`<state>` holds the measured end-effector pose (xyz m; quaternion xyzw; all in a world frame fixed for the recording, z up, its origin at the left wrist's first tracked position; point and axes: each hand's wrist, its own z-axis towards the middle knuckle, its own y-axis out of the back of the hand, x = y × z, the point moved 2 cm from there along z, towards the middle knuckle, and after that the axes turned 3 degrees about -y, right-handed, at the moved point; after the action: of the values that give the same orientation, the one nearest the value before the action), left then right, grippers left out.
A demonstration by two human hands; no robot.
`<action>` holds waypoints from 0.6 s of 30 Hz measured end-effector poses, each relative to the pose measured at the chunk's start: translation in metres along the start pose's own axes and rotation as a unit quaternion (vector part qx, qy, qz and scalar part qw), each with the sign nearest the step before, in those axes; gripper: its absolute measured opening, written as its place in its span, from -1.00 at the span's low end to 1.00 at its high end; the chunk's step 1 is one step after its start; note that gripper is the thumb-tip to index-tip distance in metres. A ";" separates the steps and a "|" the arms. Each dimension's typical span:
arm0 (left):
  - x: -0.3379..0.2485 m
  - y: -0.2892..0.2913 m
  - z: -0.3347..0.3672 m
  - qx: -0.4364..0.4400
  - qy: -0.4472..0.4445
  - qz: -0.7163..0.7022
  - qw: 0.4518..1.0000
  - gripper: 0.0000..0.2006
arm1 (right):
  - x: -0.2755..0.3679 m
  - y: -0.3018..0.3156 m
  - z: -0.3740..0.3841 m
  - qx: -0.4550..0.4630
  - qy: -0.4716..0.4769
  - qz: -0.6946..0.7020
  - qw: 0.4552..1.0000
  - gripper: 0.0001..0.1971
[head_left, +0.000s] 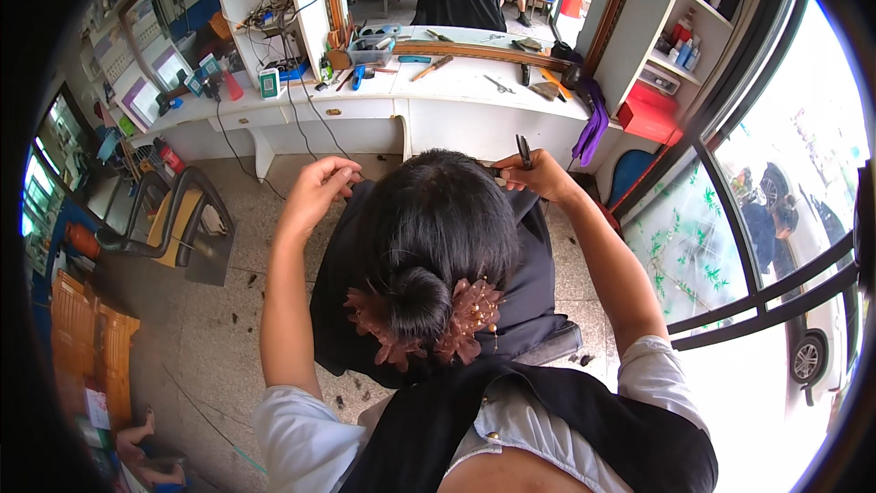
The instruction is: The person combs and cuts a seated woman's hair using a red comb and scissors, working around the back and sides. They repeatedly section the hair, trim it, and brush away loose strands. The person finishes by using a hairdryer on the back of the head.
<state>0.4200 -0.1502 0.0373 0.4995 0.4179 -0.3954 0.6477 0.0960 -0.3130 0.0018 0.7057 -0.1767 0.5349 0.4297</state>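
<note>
A seated person's dark-haired head [436, 205], seen from behind, is in front of me, with a bun [420, 301] low at the back. Around the bun sits a dusky pink flower hair ornament [474, 315] with small beads. A black cape [538, 265] covers the person's shoulders. To the left of the head my left hand [321, 192] is raised, thumb and fingers pinched together; anything between them is too small to make out. Close against the right side of the head, my right hand [538, 173] grips a slim black tool [523, 151] that points upward.
Ahead stands a white counter [319, 105] with scissors [498, 84], brushes and a plastic box [372, 47], below a framed mirror [538, 0]. A chair [173, 219] is at the left. Cut hair lies on the tiled floor [228, 329]. Glass doors [703, 237] are at the right.
</note>
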 end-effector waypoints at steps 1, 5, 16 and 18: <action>0.000 -0.001 0.000 0.000 0.000 -0.006 1.000 -0.80 | -0.005 0.003 0.005 -0.016 0.006 0.006 1.000 -0.80; 0.001 0.004 -0.004 -0.044 -0.017 -0.023 0.999 -0.81 | 0.029 0.006 0.003 -0.052 0.033 0.053 0.997 -0.78; -0.047 -0.026 0.004 -0.075 -0.151 -0.072 0.983 -0.77 | 0.061 -0.012 0.045 0.135 0.133 -0.008 0.982 -0.79; -0.055 -0.040 0.005 -0.018 -0.186 -0.089 0.978 -0.76 | 0.048 -0.017 0.053 0.146 0.111 0.018 0.983 -0.77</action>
<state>0.3647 -0.1571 0.0770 0.3666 0.3401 -0.5294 0.6853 0.1572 -0.3351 0.0352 0.6939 -0.0608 0.6376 0.3290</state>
